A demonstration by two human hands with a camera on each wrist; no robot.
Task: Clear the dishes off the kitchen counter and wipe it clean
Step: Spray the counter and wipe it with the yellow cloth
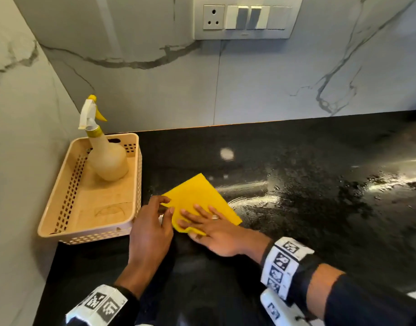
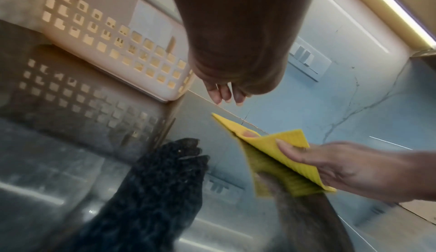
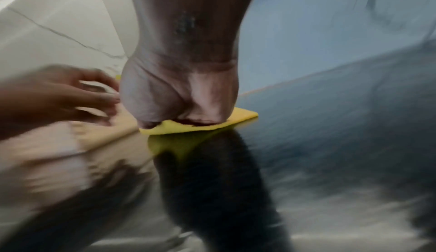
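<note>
On the tabletop (image 1: 296, 208), near left: yellow cloth (image 1: 197, 196), flat, just beside the basket (image 1: 89, 236).
Right hand (image 1: 214, 231): fingers straight, pressing flat on the cloth; palm hides the cloth's near part.
Left hand (image 1: 150, 231): grip narrow, fingertips at the cloth's left corner; pinching or only touching, cannot tell.
Spray bottle (image 1: 105, 158): upright in the basket's far end.
Wet streaks: right of the cloth.
Right wrist view: blurred, fingers hidden behind the wrist.
</note>
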